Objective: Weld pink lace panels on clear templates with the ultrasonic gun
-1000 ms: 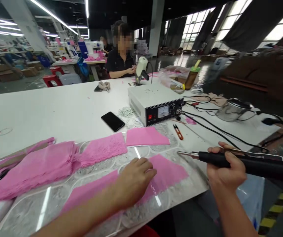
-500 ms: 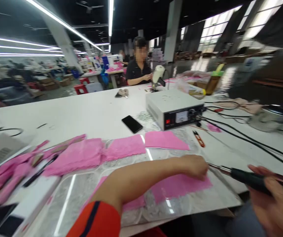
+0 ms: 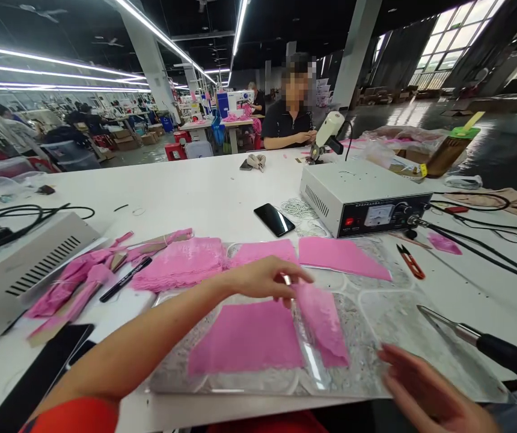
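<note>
My left hand (image 3: 270, 279) reaches over the mat and pinches the upper edge of a pink fabric piece (image 3: 326, 331), which is partly lifted and curled. To its left a flat pink fabric piece (image 3: 249, 340) lies on the clear plastic-covered mat (image 3: 389, 319). My right hand (image 3: 430, 391), somewhat blurred, is at the mat's front right with fingers stretched out and nothing in them. Beyond it rests a black-handled tool with a pointed metal tip (image 3: 479, 337), out of my grip.
Behind the mat's front pieces lie a pink fabric stack (image 3: 184, 264) and another pink piece (image 3: 342, 255). Thread snips (image 3: 410, 262), a phone (image 3: 274, 219) and a control box with a dial (image 3: 367, 195) stand farther back. A co-worker (image 3: 290, 114) sits across the table.
My right hand has let go of the black-handled tool. My left hand has moved left and now lifts a pink piece by its edge. The view has turned left.
</note>
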{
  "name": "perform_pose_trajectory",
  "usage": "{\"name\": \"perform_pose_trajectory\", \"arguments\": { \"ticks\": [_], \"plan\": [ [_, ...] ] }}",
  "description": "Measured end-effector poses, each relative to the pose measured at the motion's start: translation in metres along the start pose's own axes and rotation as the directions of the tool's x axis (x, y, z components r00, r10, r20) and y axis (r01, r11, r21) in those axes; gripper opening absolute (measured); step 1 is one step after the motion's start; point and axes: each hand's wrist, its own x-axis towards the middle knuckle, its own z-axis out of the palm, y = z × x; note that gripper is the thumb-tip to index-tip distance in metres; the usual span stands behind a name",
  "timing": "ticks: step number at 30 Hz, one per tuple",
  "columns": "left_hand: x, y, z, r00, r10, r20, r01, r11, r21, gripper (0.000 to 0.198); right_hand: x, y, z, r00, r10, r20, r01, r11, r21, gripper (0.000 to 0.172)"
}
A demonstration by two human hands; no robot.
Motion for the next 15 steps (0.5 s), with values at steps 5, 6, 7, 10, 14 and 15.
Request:
{"name": "perform_pose_trajectory", "arguments": {
  "ticks": [5, 6, 7, 10, 14, 15],
  "plan": [
    [-0.081, -0.046, 0.005, 0.977, -0.119, -0.177, 0.099, 0.988, -0.116, 0.007, 0.028, -0.050, 0.048, 0.884, -0.419, 0.206, 0.455, 0.873, -0.177, 0.029],
    [-0.092, -0.053, 0.008, 0.969, -0.132, -0.207, 0.105, 0.985, -0.136, 0.007, 0.031, -0.052, 0.054, 0.862, -0.447, 0.239, 0.493, 0.850, -0.186, 0.028],
    [-0.100, -0.058, 0.010, 0.962, -0.140, -0.233, 0.106, 0.982, -0.154, 0.007, 0.034, -0.053, 0.057, 0.845, -0.463, 0.269, 0.516, 0.837, -0.183, 0.026],
    [-0.116, -0.067, 0.015, 0.945, -0.144, -0.294, 0.091, 0.978, -0.186, 0.009, 0.041, -0.051, 0.062, 0.802, -0.508, 0.315, 0.564, 0.818, -0.116, 0.015],
    [-0.127, -0.067, 0.016, 0.926, -0.106, -0.361, 0.059, 0.989, -0.138, 0.010, 0.054, -0.058, 0.064, 0.782, -0.545, 0.301, 0.588, 0.806, -0.070, 0.014],
    [-0.130, -0.066, 0.016, 0.922, -0.091, -0.375, 0.054, 0.993, -0.107, 0.009, 0.057, -0.063, 0.064, 0.783, -0.548, 0.295, 0.588, 0.806, -0.064, 0.014]
  ]
}}
